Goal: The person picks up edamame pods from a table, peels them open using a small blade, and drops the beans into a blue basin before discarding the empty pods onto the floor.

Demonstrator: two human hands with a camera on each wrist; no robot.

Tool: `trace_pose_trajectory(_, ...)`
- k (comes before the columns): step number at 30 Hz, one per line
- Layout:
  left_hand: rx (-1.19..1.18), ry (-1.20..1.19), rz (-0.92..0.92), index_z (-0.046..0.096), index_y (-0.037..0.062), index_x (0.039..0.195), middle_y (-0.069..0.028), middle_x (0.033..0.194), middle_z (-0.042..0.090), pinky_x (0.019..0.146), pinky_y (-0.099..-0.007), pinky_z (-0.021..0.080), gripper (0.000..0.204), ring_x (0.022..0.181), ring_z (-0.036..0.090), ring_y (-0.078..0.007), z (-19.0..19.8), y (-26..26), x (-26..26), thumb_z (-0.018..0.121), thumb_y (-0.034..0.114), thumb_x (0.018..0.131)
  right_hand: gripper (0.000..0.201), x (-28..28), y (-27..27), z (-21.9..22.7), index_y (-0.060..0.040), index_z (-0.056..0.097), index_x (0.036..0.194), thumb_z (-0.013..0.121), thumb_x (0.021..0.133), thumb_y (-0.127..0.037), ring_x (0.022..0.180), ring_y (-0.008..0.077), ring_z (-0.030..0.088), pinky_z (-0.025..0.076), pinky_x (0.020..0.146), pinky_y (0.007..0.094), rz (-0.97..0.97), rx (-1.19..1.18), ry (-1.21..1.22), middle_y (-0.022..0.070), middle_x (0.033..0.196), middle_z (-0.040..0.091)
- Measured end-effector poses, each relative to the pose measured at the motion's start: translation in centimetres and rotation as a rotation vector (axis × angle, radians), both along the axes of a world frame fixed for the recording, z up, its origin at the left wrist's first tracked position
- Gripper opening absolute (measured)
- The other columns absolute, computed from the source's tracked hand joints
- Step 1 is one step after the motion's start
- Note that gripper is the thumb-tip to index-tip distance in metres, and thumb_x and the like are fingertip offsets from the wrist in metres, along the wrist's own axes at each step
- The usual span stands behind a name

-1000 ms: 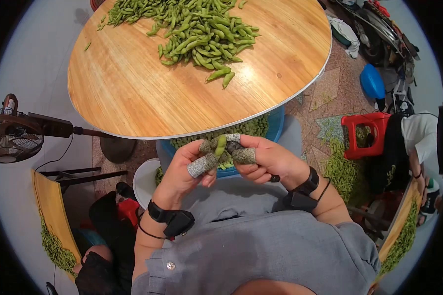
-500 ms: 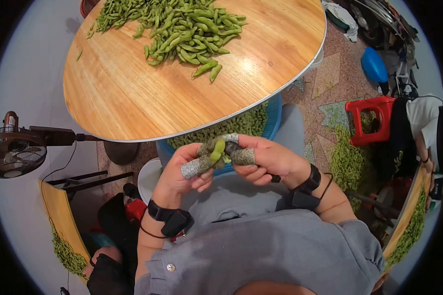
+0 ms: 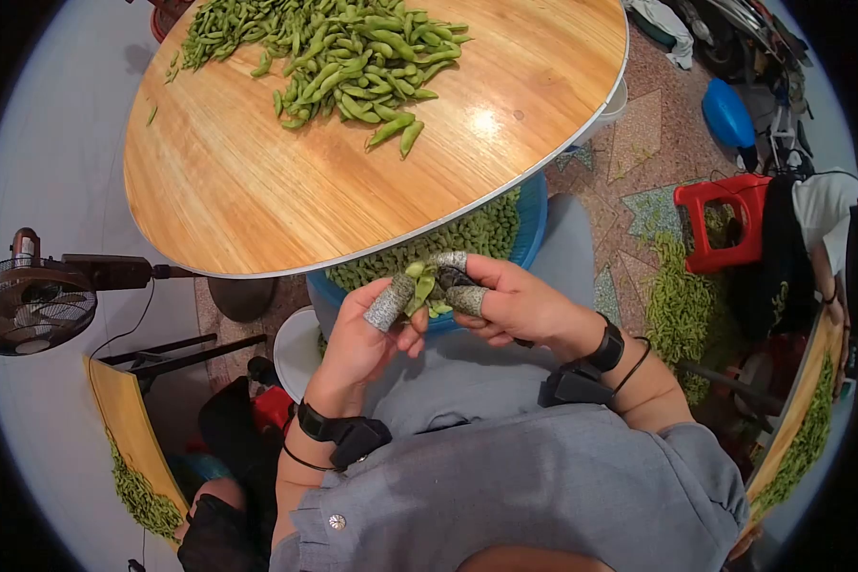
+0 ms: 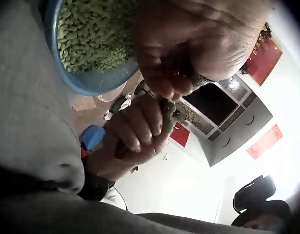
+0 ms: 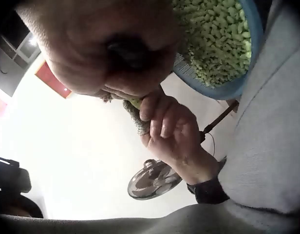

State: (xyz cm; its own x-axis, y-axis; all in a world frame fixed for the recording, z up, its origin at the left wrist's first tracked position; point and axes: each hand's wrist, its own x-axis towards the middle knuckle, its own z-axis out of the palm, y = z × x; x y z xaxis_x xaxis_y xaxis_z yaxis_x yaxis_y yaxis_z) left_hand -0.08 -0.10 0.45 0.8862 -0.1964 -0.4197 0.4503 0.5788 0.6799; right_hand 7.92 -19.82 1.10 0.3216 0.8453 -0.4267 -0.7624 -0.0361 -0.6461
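Note:
In the head view the left hand (image 3: 370, 329) pinches a green pod (image 3: 425, 285) between wrapped thumb and forefinger. Close against it on the right, the right hand (image 3: 513, 300) has its wrapped fingers curled round a small dark object (image 3: 454, 277), partly hidden. Both hands are over a blue basin (image 3: 536, 224) of shelled beans, which shows in the left wrist view as well (image 4: 81, 84). In the right wrist view a bit of green (image 5: 136, 103) shows between the hands. A heap of pods (image 3: 353, 71) lies on the round wooden table (image 3: 286, 200).
A white bucket (image 3: 297, 355) stands left of the lap. On the left is a fan (image 3: 34, 294); on the right, a red stool (image 3: 725, 224) and pods on the floor (image 3: 679, 315). Another person sits at the lower left, and one is at the right edge.
The pod between the hands has turned and looks flatter and more open than before. The left hand's thumb has tilted more upright. The view has shifted slightly.

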Motion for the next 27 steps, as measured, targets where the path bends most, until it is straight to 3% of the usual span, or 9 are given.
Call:
trace_pose_trajectory(3,0.216,-0.059,-0.051,0.053,-0.0015,0.092,-0.0057,0.076,0.056,0.058,-0.0279,0.049,0.011,0.059,0.051,-0.0108,-0.7,-0.4,-0.3,0.042,0.0,0.091,0.028,0.9,-0.7,-1.2,-0.0128,0.049,0.124,0.048,0.096,-0.016,0.053,0.0053,0.04,0.033,0.044,0.0219,-0.008,-0.102,-0.23,-0.0046,0.068,0.047)
trace_pose_trajectory(4,0.215,-0.057,-0.048,0.053,-0.0015,0.092,-0.0057,0.076,0.056,0.058,-0.0279,0.049,0.011,0.059,0.051,-0.0108,-1.1,-0.5,-0.5,0.042,0.0,0.091,0.032,0.4,1.2,-3.4,-0.0103,0.053,0.12,0.059,0.09,-0.018,0.06,0.0114,0.05,0.042,0.052,0.0262,-0.317,0.059,-0.74,-0.0008,0.069,0.051)
trace_pose_trajectory(5,0.333,-0.101,-0.082,0.052,-0.0016,0.092,-0.006,0.076,0.056,0.058,-0.0281,0.05,0.013,0.06,0.052,-0.0111,-1.5,-0.6,-0.6,0.04,-0.003,0.089,0.032,0.3,0.6,-4.3,-0.0103,0.053,0.12,0.059,0.09,-0.018,0.06,0.0114,0.05,0.042,0.052,0.0262,-0.316,0.059,-0.739,-0.0008,0.069,0.051)
trace_pose_trajectory(7,0.451,-0.147,-0.122,0.051,-0.0016,0.091,-0.0064,0.076,0.056,0.058,-0.0282,0.05,0.014,0.06,0.052,-0.0114,-1.6,-0.8,-0.7,0.038,-0.005,0.087,0.036,0.6,0.4,-0.8,-0.0064,0.056,0.112,0.069,0.081,-0.017,0.072,0.0223,0.057,0.047,0.063,0.0309,-0.131,-0.38,-1.299,0.0074,0.077,0.055)
trace_pose_trajectory(8,0.506,-0.18,-0.168,0.049,-0.0013,0.09,-0.0066,0.077,0.056,0.058,-0.0285,0.05,0.015,0.061,0.053,-0.0117,-1.4,-0.9,-0.8,0.036,-0.007,0.084,0.035,0.6,0.8,-2.2,-0.0033,0.058,0.101,0.072,0.072,-0.016,0.077,0.0304,0.056,0.048,0.066,0.035,-0.17,-0.306,-1.474,0.0137,0.084,0.053)
trace_pose_trajectory(11,0.578,-0.216,-0.225,0.047,-0.0009,0.089,-0.0072,0.079,0.057,0.058,-0.0283,0.05,0.014,0.063,0.055,-0.0121,-1.5,-0.9,-1.2,0.037,-0.008,0.081,0.033,0.6,0.9,-2.7,-0.0019,0.055,0.092,0.072,0.067,-0.015,0.077,0.0351,0.055,0.048,0.067,0.0404,-0.077,-0.272,-1.556,0.0152,0.086,0.053)
trace_pose_trajectory(17,0.588,-0.096,-0.298,0.049,-0.0004,0.094,-0.0057,0.081,0.056,0.059,-0.0276,0.05,0.014,0.063,0.052,-0.0111,-2.0,-0.7,-2.3,0.038,-0.004,0.086,0.035,0.4,1.4,-2.1,-0.0002,0.057,0.09,0.076,0.064,-0.013,0.084,0.0366,0.058,0.049,0.071,0.0419,0.182,-0.347,-1.506,0.0169,0.09,0.056)
trace_pose_trajectory(23,0.592,-0.081,-0.227,0.049,-0.0005,0.092,-0.0059,0.082,0.056,0.058,-0.0274,0.049,0.012,0.064,0.053,-0.0108,-2.6,-0.6,-2.4,0.039,-0.004,0.087,0.029,0.6,1.8,-4.2,0.001,0.054,0.083,0.07,0.063,-0.012,0.08,0.0374,0.056,0.048,0.069,0.0422,0.055,-0.295,-1.546,0.0172,0.082,0.054)
trace_pose_trajectory(27,0.597,-0.087,-0.165,0.048,-0.0011,0.09,-0.007,0.079,0.056,0.058,-0.0287,0.051,0.017,0.063,0.054,-0.0124,-2.8,-0.6,-2.3,0.036,-0.008,0.08,0.028,0.4,2.1,-4.5,0.0013,0.054,0.083,0.069,0.063,-0.013,0.079,0.0376,0.056,0.048,0.07,0.0424,0.036,-0.299,-1.546,0.0174,0.08,0.055)
